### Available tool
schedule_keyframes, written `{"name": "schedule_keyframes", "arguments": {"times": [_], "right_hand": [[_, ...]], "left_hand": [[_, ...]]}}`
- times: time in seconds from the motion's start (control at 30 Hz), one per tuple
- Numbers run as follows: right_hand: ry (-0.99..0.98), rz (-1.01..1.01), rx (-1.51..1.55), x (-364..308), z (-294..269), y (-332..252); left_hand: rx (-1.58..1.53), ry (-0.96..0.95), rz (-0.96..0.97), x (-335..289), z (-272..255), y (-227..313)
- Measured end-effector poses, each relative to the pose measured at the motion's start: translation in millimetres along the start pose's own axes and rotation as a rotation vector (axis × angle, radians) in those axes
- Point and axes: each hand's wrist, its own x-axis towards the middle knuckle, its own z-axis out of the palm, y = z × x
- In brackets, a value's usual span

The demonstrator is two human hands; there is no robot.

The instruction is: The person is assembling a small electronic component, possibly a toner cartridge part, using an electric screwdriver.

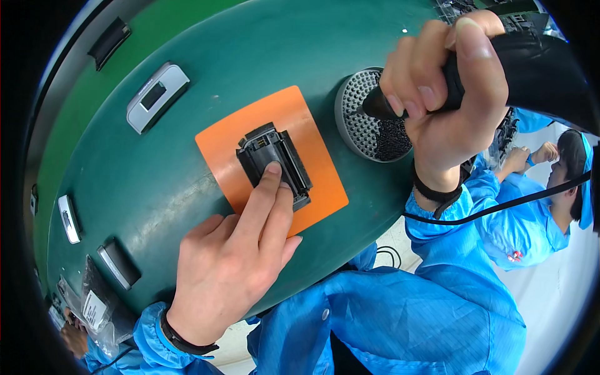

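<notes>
My right hand (450,87) is closed around a black electric screwdriver (537,69). The tool's dark tip (374,105) is over a round grey screw tray (350,134) studded with small holes. Black screws (392,139) lie heaped on the tray's near right side. With its index and middle fingers stretched out, my left hand (228,269) presses on a black plastic device housing (256,159), not wrapped around it. Small gold contacts show near the housing's far end. It lies on an orange mat (322,187), partly covered by my fingers.
On the green table (262,44), a silver-grey cover (157,97) lies at the far left. Two smaller covers (69,219) (119,262) and a clear plastic bag (100,306) are nearer. A black cord (500,203) runs from my right wrist strap. A co-worker (531,200) sits at right.
</notes>
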Motion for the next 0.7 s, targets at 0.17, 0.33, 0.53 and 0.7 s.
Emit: {"name": "schedule_keyframes", "arguments": {"times": [0.17,0.33,0.53,0.7], "right_hand": [[0.024,-0.018,-0.003,0,9,1],[0.076,-0.003,0.045,5,5,-44],[-0.09,0.073,0.164,-6,21,-67],[-0.248,0.143,0.204,-18,40,-51]], "left_hand": [[0.008,0.002,-0.007,-5,-1,-2],[-0.047,0.019,-0.006,-4,-4,-6],[-0.1,0.055,-0.005,-6,-3,-9],[-0.095,0.093,0.007,-2,-3,-5]]}}
